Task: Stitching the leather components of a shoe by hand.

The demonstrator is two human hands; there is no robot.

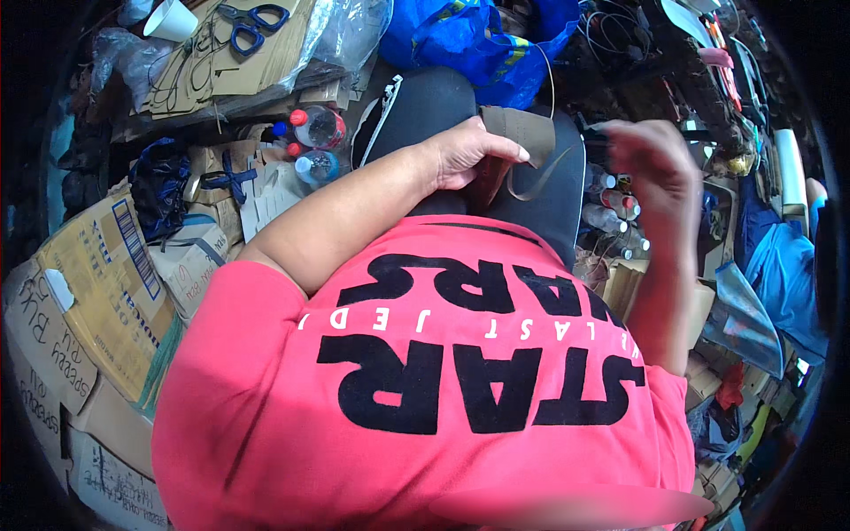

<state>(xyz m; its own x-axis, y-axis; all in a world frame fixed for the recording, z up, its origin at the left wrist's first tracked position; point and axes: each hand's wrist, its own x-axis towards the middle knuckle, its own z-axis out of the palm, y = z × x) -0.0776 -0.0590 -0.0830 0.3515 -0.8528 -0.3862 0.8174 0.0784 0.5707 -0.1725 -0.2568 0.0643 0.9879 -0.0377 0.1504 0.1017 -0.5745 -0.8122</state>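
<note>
On my lap lies a brown leather piece (527, 128) with a line of small holes or stitches along it. My left hand (474, 152) grips its near edge, thumb on top and fingers curled under. A thin curved strip (542, 181) loops out beside it over my right thigh, and a slim cord (551, 81) rises from its far side. Raised to the right, apart from the leather, is my right hand (655, 159), blurred by motion. Its fingers look curled in a pinch; whatever they hold is too small or blurred to make out.
Plastic bottles (319, 128) stand left of my legs, and more bottles (611, 208) lie to the right. A blue bag (443, 35) sits beyond my knees. Scissors (252, 26) rest on cardboard sheets (212, 75) at far left. Cardboard boxes (115, 292) crowd the left side.
</note>
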